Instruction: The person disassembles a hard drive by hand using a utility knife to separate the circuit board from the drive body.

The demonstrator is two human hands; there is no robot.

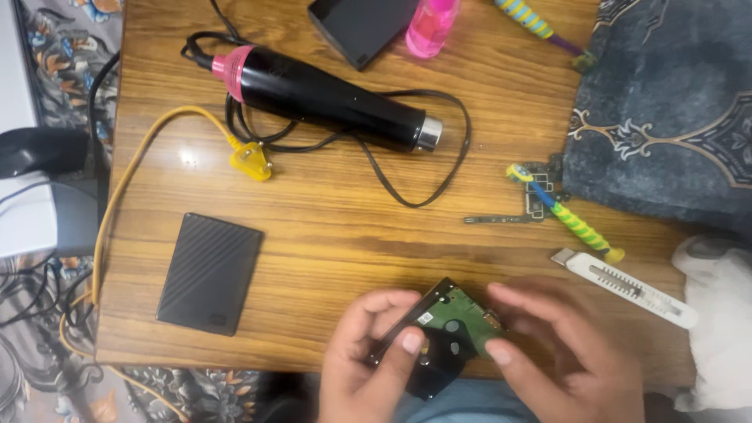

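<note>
Both hands hold a bare hard drive [450, 321] with a green circuit board facing up, at the near edge of the wooden table [345, 227]. My left hand [364, 360] pinches its left edge with thumb and fingers. My right hand [560, 352] grips its right side, thumb on the board. A black part hangs beneath the drive, partly hidden by my fingers.
A black ribbed drive case [210, 272] lies to the left. A black and pink heat gun [321, 94] with its cord and a yellow plug [252, 160] sit farther back. A striped screwdriver [565, 213], a small circuit board, a white box cutter [625, 286], a pink bottle [430, 27] and a black box [362, 25] lie around.
</note>
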